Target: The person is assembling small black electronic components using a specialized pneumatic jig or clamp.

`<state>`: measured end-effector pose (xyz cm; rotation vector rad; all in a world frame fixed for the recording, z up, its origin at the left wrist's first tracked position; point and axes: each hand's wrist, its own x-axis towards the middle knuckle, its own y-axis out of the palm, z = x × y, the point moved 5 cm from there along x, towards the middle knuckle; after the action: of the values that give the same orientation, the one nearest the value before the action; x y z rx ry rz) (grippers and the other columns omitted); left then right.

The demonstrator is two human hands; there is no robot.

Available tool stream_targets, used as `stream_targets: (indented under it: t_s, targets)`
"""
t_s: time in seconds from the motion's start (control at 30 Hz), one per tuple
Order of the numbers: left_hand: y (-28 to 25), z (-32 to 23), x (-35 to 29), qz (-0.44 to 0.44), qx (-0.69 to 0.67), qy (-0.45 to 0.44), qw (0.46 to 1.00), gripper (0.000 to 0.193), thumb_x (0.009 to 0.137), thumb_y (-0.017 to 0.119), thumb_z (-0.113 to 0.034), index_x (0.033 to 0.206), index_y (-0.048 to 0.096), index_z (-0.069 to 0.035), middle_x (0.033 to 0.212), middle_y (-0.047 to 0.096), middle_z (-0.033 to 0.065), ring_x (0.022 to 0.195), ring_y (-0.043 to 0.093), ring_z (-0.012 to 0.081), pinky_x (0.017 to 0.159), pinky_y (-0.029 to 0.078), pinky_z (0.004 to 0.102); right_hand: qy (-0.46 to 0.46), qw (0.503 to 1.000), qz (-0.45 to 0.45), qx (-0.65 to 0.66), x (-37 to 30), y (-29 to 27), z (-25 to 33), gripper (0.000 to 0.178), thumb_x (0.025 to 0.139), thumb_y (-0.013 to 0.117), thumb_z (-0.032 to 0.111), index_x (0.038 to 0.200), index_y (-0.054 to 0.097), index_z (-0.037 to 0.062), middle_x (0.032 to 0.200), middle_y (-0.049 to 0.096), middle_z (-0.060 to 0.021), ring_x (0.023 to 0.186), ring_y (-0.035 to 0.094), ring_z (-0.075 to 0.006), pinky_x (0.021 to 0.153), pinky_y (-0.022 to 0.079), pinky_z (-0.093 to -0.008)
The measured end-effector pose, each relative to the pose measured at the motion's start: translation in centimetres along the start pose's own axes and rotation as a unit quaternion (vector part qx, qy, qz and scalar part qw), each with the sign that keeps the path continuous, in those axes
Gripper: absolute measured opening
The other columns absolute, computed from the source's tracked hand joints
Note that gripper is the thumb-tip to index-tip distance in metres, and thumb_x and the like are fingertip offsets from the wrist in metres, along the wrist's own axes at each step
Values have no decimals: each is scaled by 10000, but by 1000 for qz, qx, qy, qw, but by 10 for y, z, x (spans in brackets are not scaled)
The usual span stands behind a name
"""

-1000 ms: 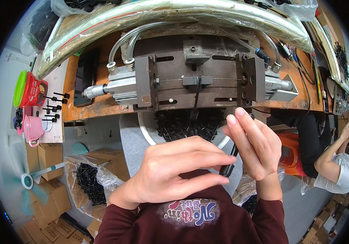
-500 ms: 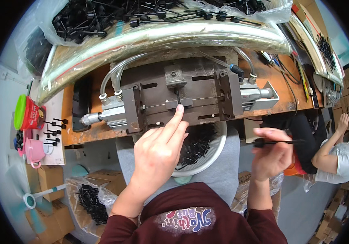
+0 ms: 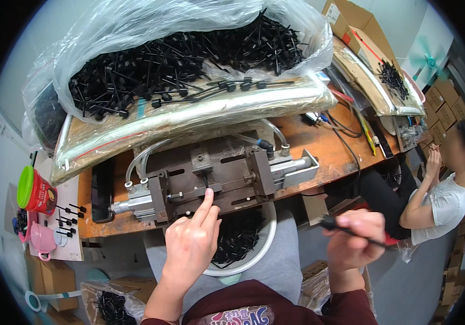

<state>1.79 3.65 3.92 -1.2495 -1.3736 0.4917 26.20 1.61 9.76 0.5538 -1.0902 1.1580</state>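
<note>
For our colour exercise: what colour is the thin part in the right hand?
The thin part is black; the head view shows it best.

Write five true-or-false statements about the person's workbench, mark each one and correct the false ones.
1. The left hand has its index fingertip at the small dark rectangular block on the dark metal fixture. True.
2. The right hand is empty. False: it holds a slim black stick-shaped part with a thicker end.
3. The round white plastic basket contains black parts. True.
4. The pink plastic cup is right of the fixture. False: it is at the far left, near the red tub with a bright green lid.
5. The large clear plastic bag beyond the fixture holds black parts. True.
</note>
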Motion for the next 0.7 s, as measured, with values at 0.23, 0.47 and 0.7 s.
stream_targets:
  t_s: [0.23, 0.47, 0.7]
  targets:
    - [-19, -14, -7, 33, -5, 51, 998, 266, 682, 774, -101, 928, 689, -50, 1165, 687, 70, 544, 574, 206, 547, 471, 303, 61, 992, -89, 58, 19, 0, 7, 245, 894, 687, 297, 867, 704, 55, 831, 642, -47, 657, 619, -166, 578, 505, -266]
    - [-44, -32, -25, -28, -98, 105, 989, 433, 603, 856, -174, 979, 710, -17, 1105, 700, 144, 709, 680, 210, 623, 510, 283, 258, 930, 97, 241, -50, 74, -12, 92, 799, 746, -4, 873, 708, -43, 835, 695, -107, 667, 664, -133, 571, 528, -245]
    - [-36, -65, -19, -38, -185, 199, 962, 287, 644, 794, -1, 919, 716, -30, 851, 681, 90, 696, 670, 213, 565, 509, 276, 461, 744, 57, 480, -79, 82, -16, 91, 905, 673, 54, 895, 674, -37, 797, 667, -57, 581, 588, -62, 505, 463, -195]
